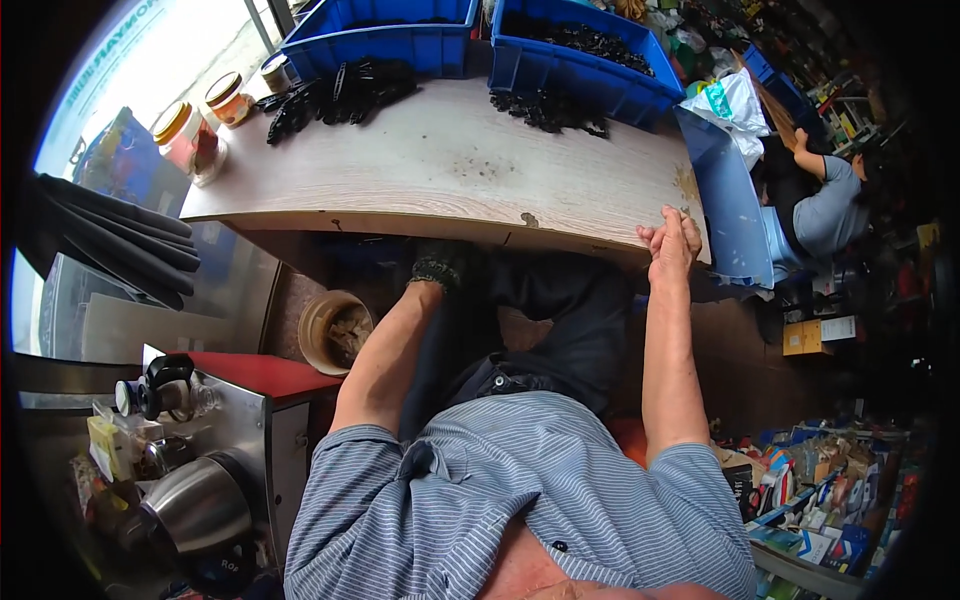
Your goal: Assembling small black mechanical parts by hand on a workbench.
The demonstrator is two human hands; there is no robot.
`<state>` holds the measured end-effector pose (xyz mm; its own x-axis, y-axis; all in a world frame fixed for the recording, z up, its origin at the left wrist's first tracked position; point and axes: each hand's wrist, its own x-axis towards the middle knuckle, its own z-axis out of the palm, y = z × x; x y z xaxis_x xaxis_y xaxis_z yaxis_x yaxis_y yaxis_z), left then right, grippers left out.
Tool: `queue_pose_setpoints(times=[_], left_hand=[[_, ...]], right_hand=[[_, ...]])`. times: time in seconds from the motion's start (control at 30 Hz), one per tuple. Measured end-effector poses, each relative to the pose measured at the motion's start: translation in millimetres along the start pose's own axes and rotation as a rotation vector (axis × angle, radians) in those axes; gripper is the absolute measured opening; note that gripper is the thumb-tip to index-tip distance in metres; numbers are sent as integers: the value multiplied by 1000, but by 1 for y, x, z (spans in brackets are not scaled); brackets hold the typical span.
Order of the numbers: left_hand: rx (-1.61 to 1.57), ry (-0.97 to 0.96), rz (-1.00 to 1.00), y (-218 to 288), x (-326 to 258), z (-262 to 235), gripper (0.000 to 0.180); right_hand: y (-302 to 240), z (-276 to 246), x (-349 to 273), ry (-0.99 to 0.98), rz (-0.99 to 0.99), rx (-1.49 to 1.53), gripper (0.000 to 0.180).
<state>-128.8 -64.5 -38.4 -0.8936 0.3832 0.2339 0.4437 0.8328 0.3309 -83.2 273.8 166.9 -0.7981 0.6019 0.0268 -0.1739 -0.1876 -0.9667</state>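
Observation:
My left hand [436, 266] is below the table's front edge, beside my dark trousers. A dark, patterned glove or cuff covers it, and its fingers are lost in shadow. At the front right corner of the wood-grain table [400, 170] is my bare right hand [672, 242], its fingers curled inward; whatever they hold, if anything, is too small to make out. Small black pieces [550, 112] lie in a pile before the right blue crate [590, 70]. Another heap, of longer black pieces [345, 92], lies in front of the left blue crate [385, 45].
Lidded jars [190, 145] stand at the table's far left. A bucket [335, 333] with scraps is on the floor at left, near a red-topped cabinet [265, 372] and a steel kettle [200, 503]. A blue panel [725, 200] flanks the table's right; another person [825, 205] is beyond it.

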Motion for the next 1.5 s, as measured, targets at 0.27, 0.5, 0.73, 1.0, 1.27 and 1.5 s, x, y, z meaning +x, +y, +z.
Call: queue_pose_setpoints(times=[0.27,0.5,0.73,1.0,1.27,1.5], left_hand=[[-59,-114,137,36,-15,-75,35],[-9,-461,-62,58,-43,-127,44],[-40,-293,-49,45,-50,-92,49],[-141,-207,-111,42,-31,-67,47],[29,-58,22,37,-49,-61,50],[-382,99,135,80,-31,-204,37]], right_hand=[[6,3,5,17,-28,-59,16],[-2,6,5,33,45,-107,17],[-9,10,14,-61,148,-76,18],[-12,44,48,-105,271,-291,21],[8,95,84,-215,196,-509,21],[-4,120,98,-238,157,-806,26]])
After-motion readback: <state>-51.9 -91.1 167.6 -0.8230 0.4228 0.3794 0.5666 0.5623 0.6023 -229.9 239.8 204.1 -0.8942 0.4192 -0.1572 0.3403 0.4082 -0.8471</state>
